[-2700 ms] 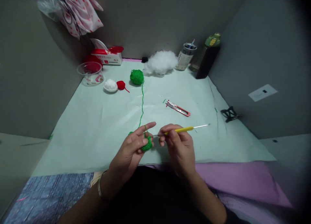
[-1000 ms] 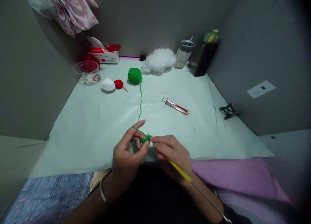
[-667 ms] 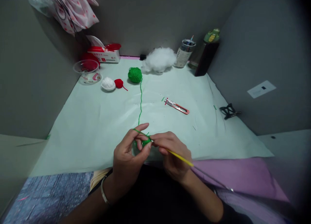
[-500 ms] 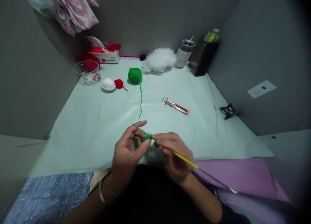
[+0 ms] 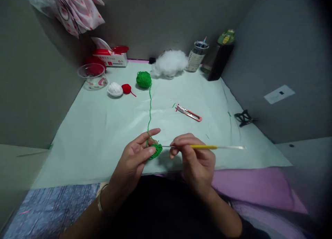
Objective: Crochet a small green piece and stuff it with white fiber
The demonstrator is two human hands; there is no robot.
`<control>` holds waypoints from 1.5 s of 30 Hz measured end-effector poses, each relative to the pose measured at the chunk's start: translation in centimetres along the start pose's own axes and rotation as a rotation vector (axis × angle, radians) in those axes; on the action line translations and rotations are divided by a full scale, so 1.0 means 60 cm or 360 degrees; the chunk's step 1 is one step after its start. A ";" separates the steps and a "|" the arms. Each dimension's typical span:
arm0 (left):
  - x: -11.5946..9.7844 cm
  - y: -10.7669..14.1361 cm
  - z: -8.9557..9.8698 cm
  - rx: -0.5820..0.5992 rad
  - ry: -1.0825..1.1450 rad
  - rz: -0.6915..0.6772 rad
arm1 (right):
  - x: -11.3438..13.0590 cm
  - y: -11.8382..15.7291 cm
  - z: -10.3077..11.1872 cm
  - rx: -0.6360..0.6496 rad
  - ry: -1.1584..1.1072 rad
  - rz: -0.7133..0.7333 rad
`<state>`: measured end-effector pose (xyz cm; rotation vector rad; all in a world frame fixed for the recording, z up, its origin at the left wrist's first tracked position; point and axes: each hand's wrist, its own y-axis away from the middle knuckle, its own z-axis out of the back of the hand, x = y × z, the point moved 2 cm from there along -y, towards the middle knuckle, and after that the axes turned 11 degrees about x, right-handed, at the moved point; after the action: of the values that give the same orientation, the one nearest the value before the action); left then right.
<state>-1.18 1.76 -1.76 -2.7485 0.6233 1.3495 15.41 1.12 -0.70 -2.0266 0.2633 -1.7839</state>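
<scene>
My left hand pinches a small green crochet piece between thumb and fingers, its index finger stretched out with green yarn passing over it. That yarn runs back across the table to a green yarn ball. Closed round the yellow grip of a crochet hook is my right hand. The hook lies nearly level, and its thin metal end meets the right edge of the green piece; the very tip is hidden there.
Thread snips lie beyond my hands beside yarn scraps. Farther back are a white yarn ball, a small red ball, a clear tub, a tissue box, white stuffing, a can and a bottle. A black clip lies right.
The crochet hook has swung from slanting down to the right to nearly level. My right hand has shifted a little right, and more of the green piece shows below my left thumb.
</scene>
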 end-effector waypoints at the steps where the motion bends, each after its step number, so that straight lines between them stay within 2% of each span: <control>1: 0.000 0.001 -0.002 0.0008 -0.0063 -0.0050 | -0.003 -0.003 -0.002 -0.0017 -0.0178 -0.0084; 2: 0.000 0.002 -0.004 0.0023 -0.0119 -0.0083 | -0.007 -0.005 -0.004 -0.0023 -0.0303 -0.0137; 4: 0.004 0.004 -0.010 0.0056 -0.0205 -0.0081 | -0.012 -0.007 -0.009 -0.0003 -0.0324 -0.0170; 7: 0.010 0.005 -0.015 0.0035 -0.0273 -0.0065 | -0.013 -0.005 -0.016 0.0034 -0.0029 -0.0055; 11: 0.014 0.004 -0.017 -0.0083 -0.0256 -0.0143 | -0.011 0.007 -0.017 0.0102 0.0469 0.0139; 13: 0.016 0.002 -0.018 -0.0089 -0.0132 -0.0055 | -0.008 0.014 -0.015 0.0226 0.0771 0.0309; 15: 0.018 -0.002 -0.018 -0.0028 0.0065 0.0108 | -0.006 0.015 -0.010 0.0282 0.0898 0.0418; 17: 0.015 -0.005 -0.016 0.0008 0.0225 0.0193 | -0.005 0.010 -0.003 0.0162 0.0759 0.0322; 20: 0.009 -0.009 -0.012 -0.0039 0.0219 0.0078 | -0.011 -0.002 0.003 -0.0072 0.0205 -0.0002; 23: 0.009 -0.006 -0.014 0.0006 0.0013 -0.0025 | -0.019 -0.009 -0.006 -0.0005 -0.0124 -0.0147; 25: 0.014 -0.003 -0.016 0.0066 -0.0121 -0.0031 | -0.023 -0.010 -0.009 0.0020 -0.0100 -0.0172; 28: 0.018 0.001 -0.012 0.0128 -0.0220 0.0003 | -0.028 -0.009 -0.006 -0.0048 -0.0175 -0.0248; 32: 0.011 0.001 -0.005 0.0058 -0.0313 0.0004 | -0.028 -0.013 -0.002 -0.0052 -0.0452 -0.0338; 35: 0.004 0.000 -0.005 -0.0012 -0.0355 -0.0041 | -0.024 -0.018 0.000 -0.0021 -0.0481 -0.0344; 40: -0.002 0.000 -0.007 -0.0035 -0.0409 -0.0118 | -0.020 -0.018 0.005 0.0009 -0.0304 -0.0343; 45: -0.005 0.002 -0.006 -0.0067 -0.0537 -0.0153 | -0.011 -0.011 0.004 0.0061 -0.0125 -0.0205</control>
<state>-1.14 1.72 -1.28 -2.4546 0.4393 1.7622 15.47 2.01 -1.06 -2.1234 0.0761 -1.7648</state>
